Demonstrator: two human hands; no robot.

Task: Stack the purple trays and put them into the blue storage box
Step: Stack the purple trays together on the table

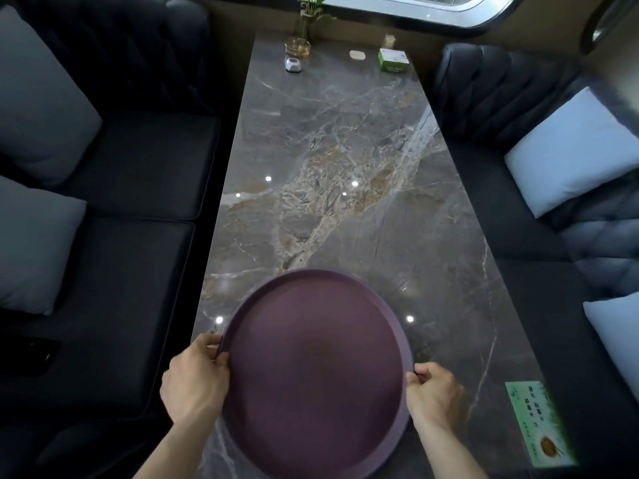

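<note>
A round purple tray (314, 371) lies at the near end of a grey marble table (345, 167). My left hand (195, 378) grips its left rim, thumb over the edge. My right hand (434, 395) grips its right rim the same way. Whether more trays are stacked under it I cannot tell; only one surface shows. No blue storage box is in view.
Dark sofas with pale cushions (570, 150) flank the table on both sides. At the far end stand a potted plant (309, 15), a glass ashtray (297, 48), a small white device (294, 65) and a green box (392, 59). A green sticker (537, 423) lies at the near right edge.
</note>
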